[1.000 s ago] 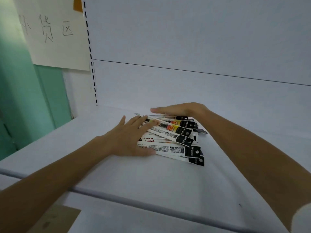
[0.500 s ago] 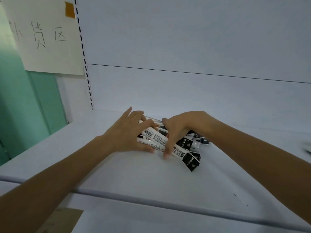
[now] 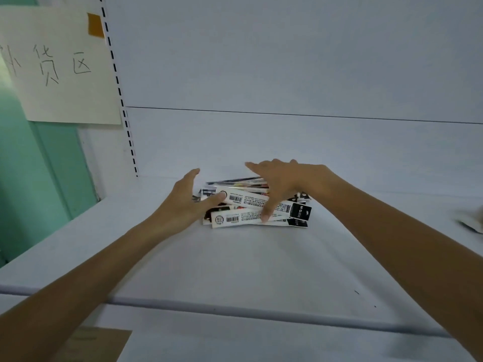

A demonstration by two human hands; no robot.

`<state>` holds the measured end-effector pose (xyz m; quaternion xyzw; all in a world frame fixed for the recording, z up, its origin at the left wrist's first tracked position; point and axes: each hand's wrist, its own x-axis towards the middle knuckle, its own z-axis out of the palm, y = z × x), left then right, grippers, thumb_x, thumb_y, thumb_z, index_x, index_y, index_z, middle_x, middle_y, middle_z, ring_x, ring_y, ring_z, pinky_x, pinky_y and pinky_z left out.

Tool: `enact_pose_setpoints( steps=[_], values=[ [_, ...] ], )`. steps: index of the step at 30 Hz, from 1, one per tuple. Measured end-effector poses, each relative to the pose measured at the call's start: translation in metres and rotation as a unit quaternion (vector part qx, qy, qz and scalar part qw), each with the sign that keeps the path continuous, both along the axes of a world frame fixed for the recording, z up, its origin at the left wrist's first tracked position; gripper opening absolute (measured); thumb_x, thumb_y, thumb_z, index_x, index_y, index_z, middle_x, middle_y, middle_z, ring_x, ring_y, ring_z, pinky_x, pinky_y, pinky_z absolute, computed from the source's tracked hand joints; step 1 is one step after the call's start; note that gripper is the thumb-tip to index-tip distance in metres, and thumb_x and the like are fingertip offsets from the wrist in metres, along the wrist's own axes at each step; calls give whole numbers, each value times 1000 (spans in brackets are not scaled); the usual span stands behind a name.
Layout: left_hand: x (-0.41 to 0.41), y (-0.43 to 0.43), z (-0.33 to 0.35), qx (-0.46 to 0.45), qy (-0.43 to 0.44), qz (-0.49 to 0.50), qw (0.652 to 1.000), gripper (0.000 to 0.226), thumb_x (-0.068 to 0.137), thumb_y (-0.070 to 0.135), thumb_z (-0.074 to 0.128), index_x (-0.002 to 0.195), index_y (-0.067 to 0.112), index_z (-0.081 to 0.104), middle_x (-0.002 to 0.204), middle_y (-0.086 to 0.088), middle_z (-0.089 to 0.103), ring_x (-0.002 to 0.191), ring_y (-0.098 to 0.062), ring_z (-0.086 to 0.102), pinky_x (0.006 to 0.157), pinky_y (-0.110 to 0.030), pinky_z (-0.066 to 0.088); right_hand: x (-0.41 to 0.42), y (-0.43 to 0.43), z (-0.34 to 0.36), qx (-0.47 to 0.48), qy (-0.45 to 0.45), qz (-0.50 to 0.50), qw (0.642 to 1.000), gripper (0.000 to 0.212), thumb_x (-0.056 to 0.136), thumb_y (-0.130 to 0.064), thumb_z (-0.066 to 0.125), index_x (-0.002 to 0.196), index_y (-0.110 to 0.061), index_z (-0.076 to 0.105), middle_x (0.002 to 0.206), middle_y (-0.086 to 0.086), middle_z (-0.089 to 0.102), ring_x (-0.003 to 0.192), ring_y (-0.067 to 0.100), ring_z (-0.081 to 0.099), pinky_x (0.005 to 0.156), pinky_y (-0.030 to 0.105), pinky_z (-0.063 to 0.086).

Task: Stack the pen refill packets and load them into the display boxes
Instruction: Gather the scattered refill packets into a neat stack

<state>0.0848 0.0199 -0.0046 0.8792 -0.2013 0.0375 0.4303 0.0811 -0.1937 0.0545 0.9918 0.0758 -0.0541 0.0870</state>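
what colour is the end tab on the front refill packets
Black with pale logo print, on the right end of the white pen refill packets; seen in the head view.

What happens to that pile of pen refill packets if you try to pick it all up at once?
The pile of pen refill packets would probably slide apart: they lie fanned, not squared. They look thin and flat, so likely light and a bit bendy. The left hand and right hand press from both sides, which should help hold them together.

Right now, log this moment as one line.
step: squaring packets | left hand: open, at pile's left end | right hand: open, on top | shelf
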Motion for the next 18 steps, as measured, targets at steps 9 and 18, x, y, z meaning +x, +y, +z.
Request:
enact_pose_setpoints(
  steps=[9, 18],
  values=[
    [5, -17, -13, -75, 104, 6, 992, 77, 82, 46, 62, 143, 21, 22, 137, 1, 44, 113, -12, 53, 87, -18, 40, -31, -9, -31, 114, -51, 31, 992, 100, 71, -67, 61, 148, -29, 10, 154, -2, 19, 141, 19, 16, 114, 53, 12],
    [10, -35, -11, -41, 114, -13, 993, 69, 78, 56, 57, 134, 23, 33, 127, 2, 54, 110, -18, 56, 92, -33, 45, -53, 14, -71, 171, -159, -52, 971, 82, 86, -67, 35, 149, -27, 2, 158, 5, -5, 145, 20, -6, 115, 52, -4]
  ],
)
